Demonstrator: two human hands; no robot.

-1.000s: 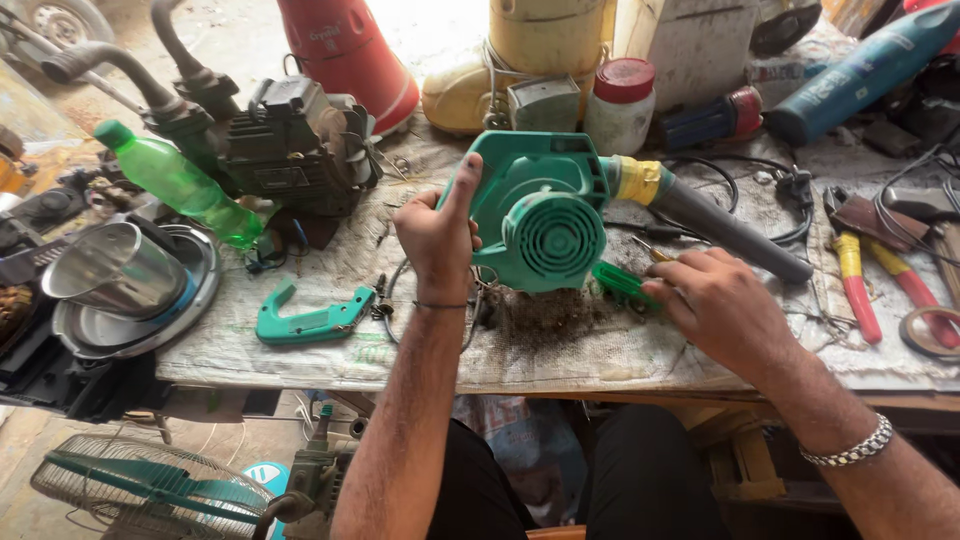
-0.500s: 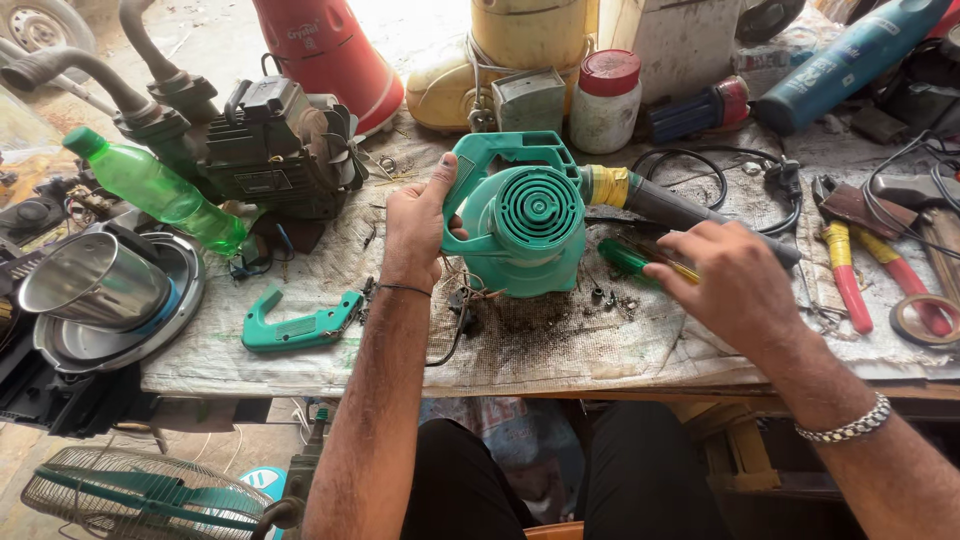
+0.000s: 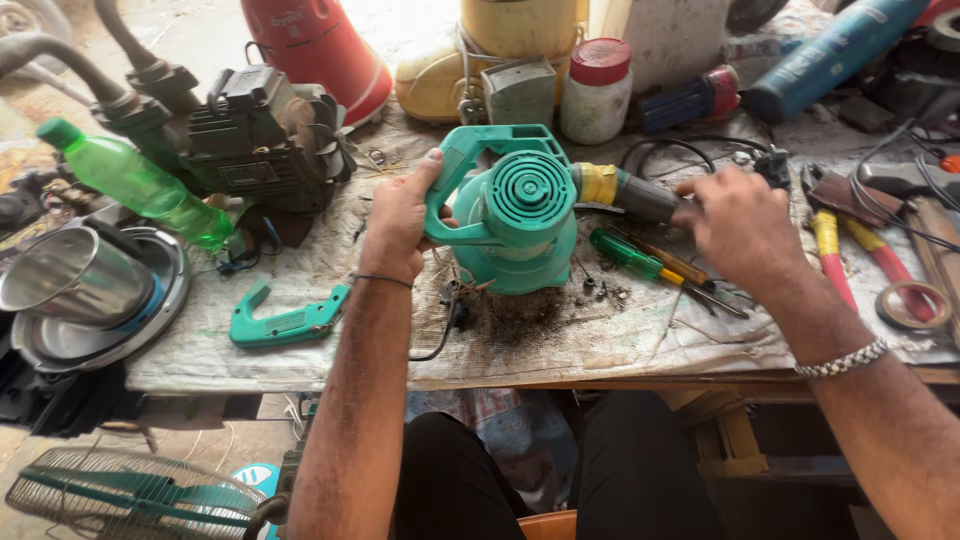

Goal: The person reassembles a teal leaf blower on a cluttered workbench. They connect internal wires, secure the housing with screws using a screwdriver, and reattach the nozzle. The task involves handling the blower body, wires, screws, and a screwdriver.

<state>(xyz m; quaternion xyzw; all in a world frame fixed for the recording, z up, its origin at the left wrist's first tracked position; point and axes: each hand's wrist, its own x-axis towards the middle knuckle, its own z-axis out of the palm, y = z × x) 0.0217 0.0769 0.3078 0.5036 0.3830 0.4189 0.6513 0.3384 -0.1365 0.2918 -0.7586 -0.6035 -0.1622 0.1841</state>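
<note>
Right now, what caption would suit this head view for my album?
Left hand grips a teal blower by its handle; right hand holds its nozzle.

Glossy teal plastic blower [image 3: 520, 215]; shiny metal pot [image 3: 70, 280]; rough, dirty cloth-covered bench [image 3: 640, 340]

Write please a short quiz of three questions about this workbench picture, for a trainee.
1. True or false: the left hand holds the handle of the green blower.
2. Which thing does the right hand grip?
A. the green bottle
B. the blower's dark nozzle
C. the white jar with red lid
3. Fill in: the loose green handle piece lies on the table, on the ______ side of the blower.

Key: 1 true; 2 B; 3 left.
</note>
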